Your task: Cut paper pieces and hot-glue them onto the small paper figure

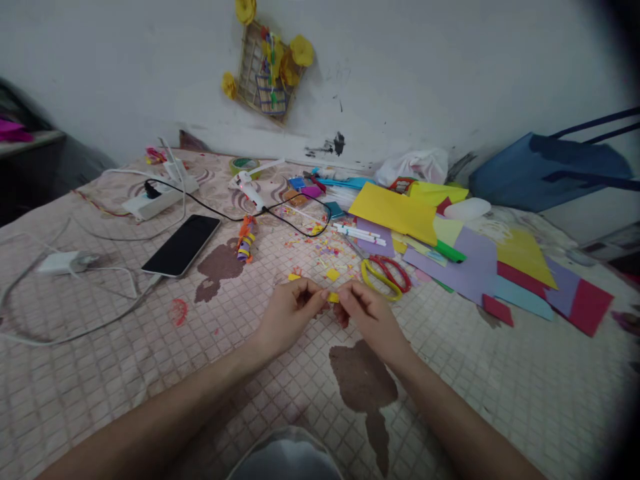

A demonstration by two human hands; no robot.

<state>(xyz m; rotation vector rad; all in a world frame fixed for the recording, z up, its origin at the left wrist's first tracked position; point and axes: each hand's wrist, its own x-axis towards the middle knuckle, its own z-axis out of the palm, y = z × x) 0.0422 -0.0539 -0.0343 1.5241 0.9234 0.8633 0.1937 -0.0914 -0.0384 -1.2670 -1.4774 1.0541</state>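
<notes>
My left hand point(293, 310) and my right hand point(367, 317) meet over the patterned tablecloth, both closed. Between their fingertips they pinch a small yellow paper piece point(333, 297), mostly covered by the fingers. Just beyond lie a loose yellow paper scrap point(333, 273) and another yellow scrap point(295, 276). A pair of scissors point(383, 275) with red and yellow handles rests right of my right hand. Up and left of my hands lies a small purple, yellow and orange craft figure point(245, 239).
A glue gun point(249, 190) and its black cord lie at the back. A phone point(183, 245), power strip point(163, 197) and charger point(65, 262) with cables occupy the left. Coloured sheets point(465, 257) spread right, near white sticks point(361, 234) and scattered paper bits point(325, 243).
</notes>
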